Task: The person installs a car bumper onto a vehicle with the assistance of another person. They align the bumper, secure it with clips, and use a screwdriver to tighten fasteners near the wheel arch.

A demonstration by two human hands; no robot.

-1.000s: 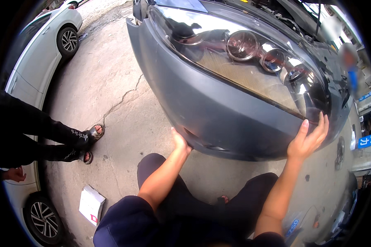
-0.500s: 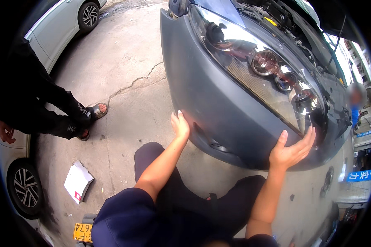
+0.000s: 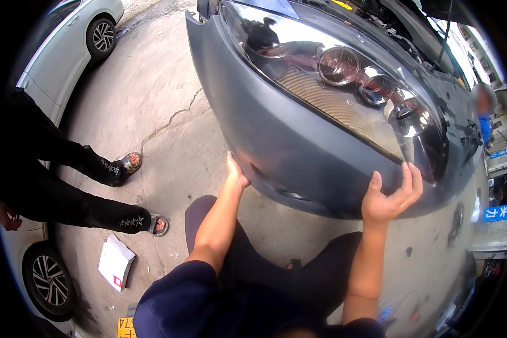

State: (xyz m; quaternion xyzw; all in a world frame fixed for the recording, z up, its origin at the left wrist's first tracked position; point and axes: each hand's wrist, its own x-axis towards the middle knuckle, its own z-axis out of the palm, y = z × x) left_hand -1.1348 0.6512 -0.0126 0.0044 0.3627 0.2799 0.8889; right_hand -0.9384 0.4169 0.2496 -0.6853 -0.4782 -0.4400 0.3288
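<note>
A grey car bumper (image 3: pixel 298 141) curves around in front of me, below a clear headlight (image 3: pixel 343 84) with several round lenses. My left hand (image 3: pixel 238 171) rests against the bumper's lower left side, beside a slot-like opening (image 3: pixel 293 195). Its visible digit points up; the remaining fingers are partly hidden by the palm and bumper. My right hand (image 3: pixel 390 194) is raised at the headlight's lower corner, fingers apart and slightly bent. Its fingertips reach the seam between lamp and bumper; firm contact there cannot be made out. Neither hand grasps a loose item.
A person in black trousers (image 3: pixel 79 191) and sandals stands at my left, beside white cars (image 3: pixel 56 73). A white box (image 3: pixel 116 263) and a yellow plate (image 3: pixel 126 327) lie on cracked concrete. The raised hood exposes the engine bay (image 3: pixel 394 34). Another person (image 3: pixel 484 115) is far right.
The bumper and headlight sit farther left and higher in view. My right fingers have spread and bent more. The nearby person's one foot has stepped nearer to me.
</note>
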